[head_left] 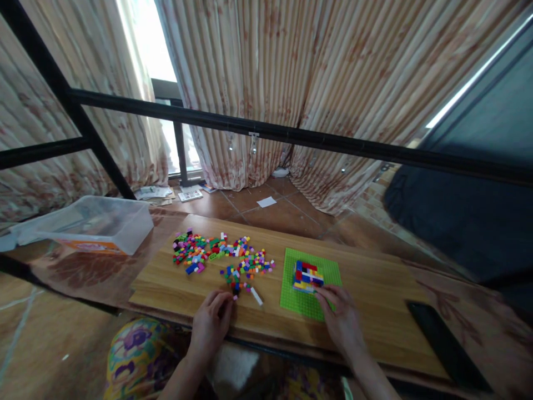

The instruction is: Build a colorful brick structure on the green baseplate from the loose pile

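Note:
A green studded baseplate [290,300] lies right of centre on the wooden board, carrying a small build of red, blue, white and yellow toy bricks [307,276]. At the build's near right corner, my right hand [340,312] pinches with thumb and fingers; the fingertips hide the exact piece. My left hand [213,318] rests at the board's front edge, its fingers curled closed, and whatever may be in them is hidden. Just beyond those fingers is a pink brick [235,298]. Nearby lies a long white brick [257,296], apart from both hands.
Loose coloured bricks [189,244] spread over the left half of the wooden board [378,289]. A clear plastic bin [137,225] with an orange label stands to the left. At the right end is a dark flat object [447,344]. A black metal rail [300,135] crosses beyond the board.

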`<state>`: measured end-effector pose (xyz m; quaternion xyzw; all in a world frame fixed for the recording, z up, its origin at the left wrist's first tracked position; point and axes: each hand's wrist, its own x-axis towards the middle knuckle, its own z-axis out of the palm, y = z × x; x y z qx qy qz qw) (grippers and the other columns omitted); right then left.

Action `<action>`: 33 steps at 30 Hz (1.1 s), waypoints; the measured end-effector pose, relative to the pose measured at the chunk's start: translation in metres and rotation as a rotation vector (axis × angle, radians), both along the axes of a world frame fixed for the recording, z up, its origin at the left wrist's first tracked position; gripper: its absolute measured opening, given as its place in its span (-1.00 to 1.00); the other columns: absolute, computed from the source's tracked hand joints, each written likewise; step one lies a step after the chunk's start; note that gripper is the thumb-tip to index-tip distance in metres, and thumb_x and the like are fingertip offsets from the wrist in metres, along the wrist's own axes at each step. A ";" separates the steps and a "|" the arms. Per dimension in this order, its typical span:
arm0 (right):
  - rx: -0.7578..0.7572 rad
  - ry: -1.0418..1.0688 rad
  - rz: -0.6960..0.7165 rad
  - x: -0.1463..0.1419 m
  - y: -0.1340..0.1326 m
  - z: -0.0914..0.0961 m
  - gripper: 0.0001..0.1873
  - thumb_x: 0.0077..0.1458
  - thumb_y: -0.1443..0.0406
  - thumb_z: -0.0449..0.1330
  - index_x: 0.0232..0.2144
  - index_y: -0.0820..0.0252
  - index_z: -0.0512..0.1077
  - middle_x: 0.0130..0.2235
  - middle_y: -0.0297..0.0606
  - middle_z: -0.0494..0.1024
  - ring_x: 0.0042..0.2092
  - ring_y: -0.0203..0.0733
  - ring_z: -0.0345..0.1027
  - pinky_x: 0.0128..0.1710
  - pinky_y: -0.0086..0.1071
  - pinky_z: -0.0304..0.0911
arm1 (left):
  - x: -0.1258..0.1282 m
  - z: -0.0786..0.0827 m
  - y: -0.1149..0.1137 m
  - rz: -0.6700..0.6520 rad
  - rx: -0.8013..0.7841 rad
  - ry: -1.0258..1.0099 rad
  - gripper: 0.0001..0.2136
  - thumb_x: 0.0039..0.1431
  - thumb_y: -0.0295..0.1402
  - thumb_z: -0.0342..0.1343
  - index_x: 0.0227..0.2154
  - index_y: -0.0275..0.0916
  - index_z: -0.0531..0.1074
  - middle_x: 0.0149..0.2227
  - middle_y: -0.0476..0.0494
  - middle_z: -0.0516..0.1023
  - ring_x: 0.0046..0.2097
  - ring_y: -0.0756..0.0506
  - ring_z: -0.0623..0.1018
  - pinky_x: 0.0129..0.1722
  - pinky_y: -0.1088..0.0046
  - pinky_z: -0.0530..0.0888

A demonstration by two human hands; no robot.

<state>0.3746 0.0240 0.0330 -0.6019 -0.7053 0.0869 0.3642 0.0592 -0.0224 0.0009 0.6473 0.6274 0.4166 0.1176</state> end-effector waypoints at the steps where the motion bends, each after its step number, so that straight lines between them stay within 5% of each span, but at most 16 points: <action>1: 0.003 -0.002 -0.015 0.005 0.003 0.001 -0.66 0.18 0.08 0.06 -0.27 0.07 0.58 -0.16 -0.15 0.50 -0.10 -0.06 0.33 -0.04 -0.15 0.24 | 0.000 0.000 0.000 -0.002 0.004 0.001 -0.85 0.22 -0.30 0.01 -0.28 -0.16 0.46 -0.25 -0.09 0.52 -0.23 -0.05 0.55 -0.23 0.46 0.49; 10: 0.045 0.056 -0.017 0.001 0.030 -0.009 -0.65 0.11 0.01 0.11 -0.36 0.06 0.59 -0.19 -0.17 0.50 -0.13 -0.08 0.33 -0.07 -0.14 0.25 | -0.001 0.005 0.000 -0.009 -0.015 0.022 -0.84 0.23 -0.29 -0.01 -0.29 -0.17 0.46 -0.26 -0.10 0.53 -0.23 -0.06 0.55 -0.24 0.45 0.50; 25: 0.022 0.103 -0.072 0.001 0.034 -0.015 -0.67 0.07 0.02 0.15 -0.44 0.10 0.55 -0.23 -0.19 0.47 -0.16 -0.10 0.32 -0.12 -0.18 0.25 | -0.002 -0.001 0.000 -0.013 0.006 0.022 -0.87 0.23 -0.32 0.00 -0.28 -0.15 0.45 -0.25 -0.08 0.51 -0.22 -0.04 0.54 -0.23 0.48 0.49; 33: 0.192 -0.257 -0.018 -0.003 0.026 -0.011 -0.74 0.20 0.25 0.05 -0.29 0.13 0.55 -0.15 -0.15 0.49 -0.12 -0.10 0.28 -0.09 -0.21 0.22 | -0.002 0.000 -0.002 -0.014 -0.020 0.010 -0.86 0.24 -0.32 -0.01 -0.27 -0.16 0.44 -0.25 -0.08 0.50 -0.22 -0.03 0.53 -0.23 0.47 0.48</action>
